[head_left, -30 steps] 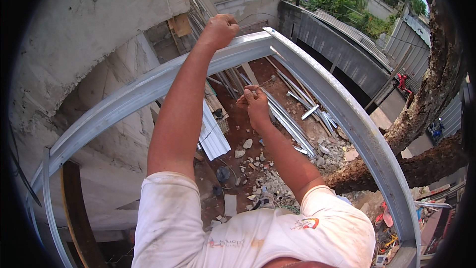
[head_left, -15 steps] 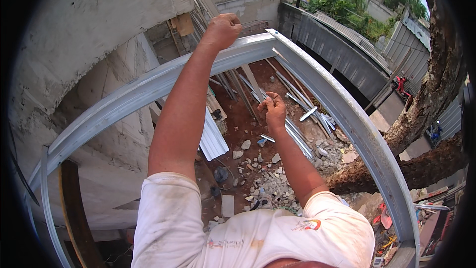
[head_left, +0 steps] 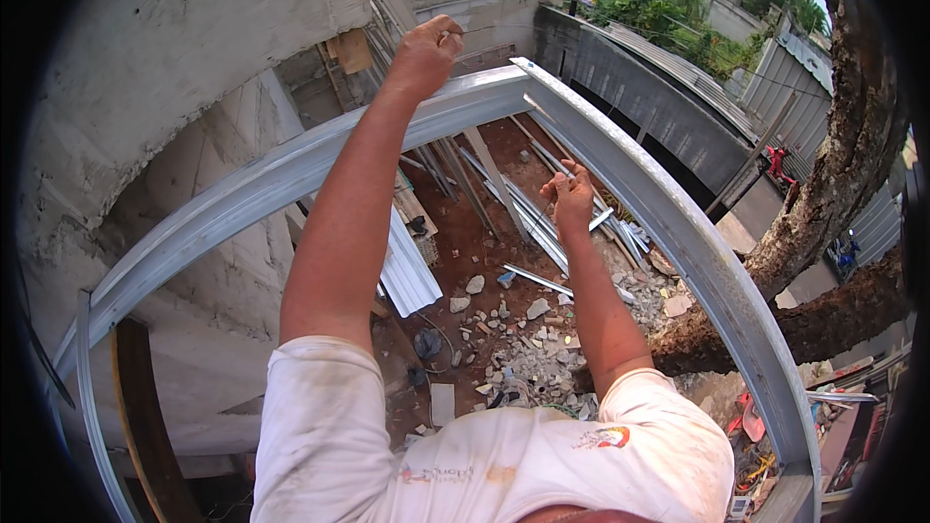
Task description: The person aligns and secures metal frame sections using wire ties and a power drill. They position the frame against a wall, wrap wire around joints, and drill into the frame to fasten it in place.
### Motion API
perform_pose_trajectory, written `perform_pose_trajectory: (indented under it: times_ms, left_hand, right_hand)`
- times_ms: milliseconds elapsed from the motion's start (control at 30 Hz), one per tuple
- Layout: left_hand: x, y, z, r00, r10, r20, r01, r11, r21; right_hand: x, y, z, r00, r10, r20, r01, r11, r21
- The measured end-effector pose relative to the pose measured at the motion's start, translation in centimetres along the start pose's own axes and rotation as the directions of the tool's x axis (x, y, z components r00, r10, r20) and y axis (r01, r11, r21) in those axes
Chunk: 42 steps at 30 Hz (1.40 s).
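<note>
I look down from high up through a light grey steel frame. My left hand point(head_left: 426, 53) is stretched up and closed around the left steel beam point(head_left: 242, 199), close to the corner where it meets the right steel beam point(head_left: 678, 232). My right hand point(head_left: 572, 196) is raised just inside the right beam, its fingertips pinched on a small thin metal piece that is too small to identify. Both forearms come up from my white shirt point(head_left: 484, 455) at the lower edge.
Far below lie red earth, a rubble pile point(head_left: 528, 358), several loose metal profiles point(head_left: 523, 218) and a corrugated sheet point(head_left: 407, 271). A rough concrete wall point(head_left: 165, 68) rises at left, a tree trunk point(head_left: 833, 194) at right, a wooden plank point(head_left: 145, 416) at lower left.
My right hand has moved to the right, toward the right beam, still pinched. My left hand has kept its grip near the frame's corner.
</note>
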<state>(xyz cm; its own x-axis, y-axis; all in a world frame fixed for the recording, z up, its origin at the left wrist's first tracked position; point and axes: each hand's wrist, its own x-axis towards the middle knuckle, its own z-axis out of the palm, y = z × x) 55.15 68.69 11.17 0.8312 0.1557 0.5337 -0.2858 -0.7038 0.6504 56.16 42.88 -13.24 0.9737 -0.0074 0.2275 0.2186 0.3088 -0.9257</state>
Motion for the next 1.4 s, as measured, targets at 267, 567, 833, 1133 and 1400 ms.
perform_pose_trajectory:
  times_ms: [267,567,833,1133,1400]
  left_hand:
    - [-0.7,0.7,-0.1,0.986,0.124,0.108,-0.132,0.989,0.071]
    - [-0.5,0.6,0.8,0.953,0.175,0.248,-0.184,0.983,0.013]
    - [-1.0,1.4,0.4,0.933,0.192,0.305,-0.213,0.976,0.036]
    - [-1.0,0.6,-0.2,0.916,0.141,0.376,-0.170,0.985,0.043]
    - [-1.0,0.9,0.0,0.917,0.156,0.368,-0.156,0.987,-0.031]
  right_hand:
    - [0.2,1.0,-2.5,0.995,-0.025,0.099,0.002,0.974,0.226]
    - [5.5,1.9,-8.7,0.986,-0.155,0.058,0.119,0.908,0.402]
    - [9.0,-5.2,-7.7,0.973,-0.181,0.144,0.086,0.862,0.500]
    - [9.7,-10.9,-6.9,0.915,-0.222,0.336,0.123,0.949,0.291]
    - [8.0,-13.3,-8.0,0.918,-0.326,0.228,0.188,0.860,0.474]
